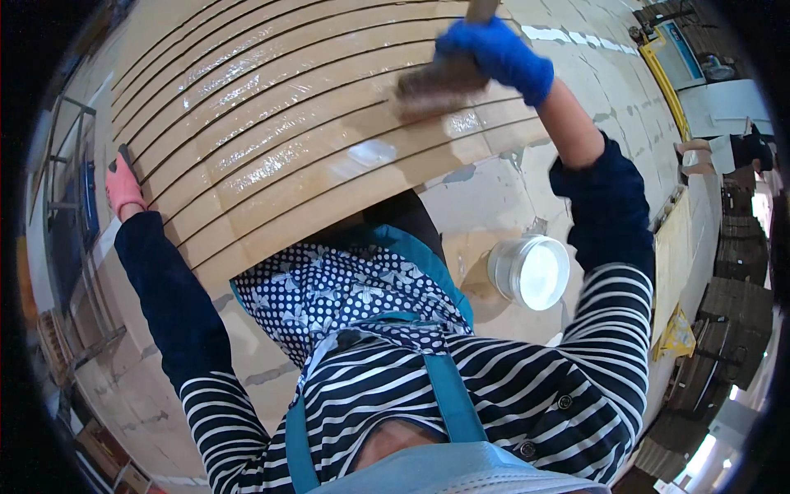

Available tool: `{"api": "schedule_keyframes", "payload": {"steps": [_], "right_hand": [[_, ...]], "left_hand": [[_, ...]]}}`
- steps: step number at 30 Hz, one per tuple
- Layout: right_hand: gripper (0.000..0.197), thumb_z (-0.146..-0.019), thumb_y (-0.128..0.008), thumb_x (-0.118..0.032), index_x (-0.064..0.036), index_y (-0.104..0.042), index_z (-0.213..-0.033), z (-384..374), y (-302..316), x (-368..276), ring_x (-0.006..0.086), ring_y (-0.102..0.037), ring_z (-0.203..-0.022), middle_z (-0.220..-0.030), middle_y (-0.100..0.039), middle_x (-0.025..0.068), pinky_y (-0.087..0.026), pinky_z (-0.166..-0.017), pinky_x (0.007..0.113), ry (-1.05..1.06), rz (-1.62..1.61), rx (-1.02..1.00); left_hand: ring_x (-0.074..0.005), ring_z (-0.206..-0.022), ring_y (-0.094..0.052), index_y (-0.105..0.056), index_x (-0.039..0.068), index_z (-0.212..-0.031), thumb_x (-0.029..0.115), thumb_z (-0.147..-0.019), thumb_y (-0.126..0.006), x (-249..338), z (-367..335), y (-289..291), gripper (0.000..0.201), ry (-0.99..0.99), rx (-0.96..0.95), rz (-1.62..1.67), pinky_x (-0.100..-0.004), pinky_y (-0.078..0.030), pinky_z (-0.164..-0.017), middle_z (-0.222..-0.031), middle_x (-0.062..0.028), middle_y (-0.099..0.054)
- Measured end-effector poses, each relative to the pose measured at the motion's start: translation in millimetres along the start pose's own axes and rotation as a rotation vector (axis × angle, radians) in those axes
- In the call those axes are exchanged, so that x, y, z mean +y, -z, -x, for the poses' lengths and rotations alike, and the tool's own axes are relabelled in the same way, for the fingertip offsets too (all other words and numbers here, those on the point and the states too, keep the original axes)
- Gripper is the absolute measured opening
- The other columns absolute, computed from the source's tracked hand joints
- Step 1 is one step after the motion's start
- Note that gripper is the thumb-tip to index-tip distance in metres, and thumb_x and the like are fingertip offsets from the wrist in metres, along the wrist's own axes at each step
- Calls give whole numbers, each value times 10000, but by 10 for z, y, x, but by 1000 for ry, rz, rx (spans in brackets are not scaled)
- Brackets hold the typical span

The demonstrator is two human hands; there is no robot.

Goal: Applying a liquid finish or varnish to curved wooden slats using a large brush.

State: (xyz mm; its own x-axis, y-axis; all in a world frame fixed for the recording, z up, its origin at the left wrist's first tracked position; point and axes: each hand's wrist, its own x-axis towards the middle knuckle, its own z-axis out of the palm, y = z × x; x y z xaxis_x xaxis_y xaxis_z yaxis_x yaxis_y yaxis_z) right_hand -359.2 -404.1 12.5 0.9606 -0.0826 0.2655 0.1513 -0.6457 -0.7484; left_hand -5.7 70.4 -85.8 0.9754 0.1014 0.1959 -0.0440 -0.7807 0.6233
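My right hand (pixel 494 58), in a blue glove, grips the handle of a wide brush (pixel 440 86). The brush is blurred by motion over the right part of a batch of brown cardboard sheets (pixel 271 123). These overlap in steps, so a row of long strips shows, with shiny wet patches on several of them. At the left edge of the sheets lies my left hand (pixel 125 185), in a pink glove with dark fingertips. Its visible fingers stretch along that edge and touch it; the rest are hidden.
A white bucket (pixel 531 272) with white liquid stands on the floor to the right of my lap. Farther right are a yellow-edged frame (pixel 665 78), another person (pixel 728 155) and stacks of cardboard (pixel 736 317). A metal rack (pixel 70 173) stands at the left.
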Motion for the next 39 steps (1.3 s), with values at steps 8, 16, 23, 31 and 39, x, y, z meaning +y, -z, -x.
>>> {"api": "schedule_keyframes", "payload": {"steps": [8, 16, 23, 31, 39], "right_hand": [[130, -789, -586, -143, -38, -613, -716, 115, -309, 320, 98, -539, -625, -660, -579, 30, -449, -597, 254, 19, -125, 345], [97, -784, -582, -106, -23, -617, -751, 1416, -365, -457, 108, -540, -625, -681, -591, 32, -449, -592, 240, -325, -394, 425], [185, -757, -593, -107, -35, -594, -927, 1330, -424, -330, 87, -516, -576, -715, -587, 12, -436, -535, 225, -192, -411, 654], [294, -789, -590, -124, -24, -555, -1063, 1559, -278, -193, 67, -498, -519, -646, -528, -20, -411, -474, 200, -13, 519, 349], [148, -805, -580, -146, -52, -584, -692, -208, 4, 214, 78, -485, -551, -637, -543, -24, -401, -500, 237, -26, -392, 598]], "left_hand": [[-321, -1053, -502, -572, 42, -1090, 555, -771, -461, -56, -74, -118, 615, 22, 12, -48, -375, -367, -893, -1103, -165, -567], [-311, -1080, -491, -555, 20, -1114, 564, -769, -455, 119, 52, -25, 652, 24, 25, -95, -370, -353, -916, -1133, -172, -550], [-302, -1102, -478, -550, 17, -1124, 585, -755, -460, 134, 17, -65, 683, 21, -36, -71, -363, -340, -936, -1160, -156, -539], [-302, -1095, -484, -560, 30, -1116, 563, -760, -458, -84, -115, -117, 649, 16, 47, -77, -369, -349, -924, -1153, -153, -545], [-311, -1128, -456, -542, 34, -1137, 559, -781, -404, 157, -17, -93, 649, 31, -44, -161, -369, -341, -939, -1185, -160, -516]]}}
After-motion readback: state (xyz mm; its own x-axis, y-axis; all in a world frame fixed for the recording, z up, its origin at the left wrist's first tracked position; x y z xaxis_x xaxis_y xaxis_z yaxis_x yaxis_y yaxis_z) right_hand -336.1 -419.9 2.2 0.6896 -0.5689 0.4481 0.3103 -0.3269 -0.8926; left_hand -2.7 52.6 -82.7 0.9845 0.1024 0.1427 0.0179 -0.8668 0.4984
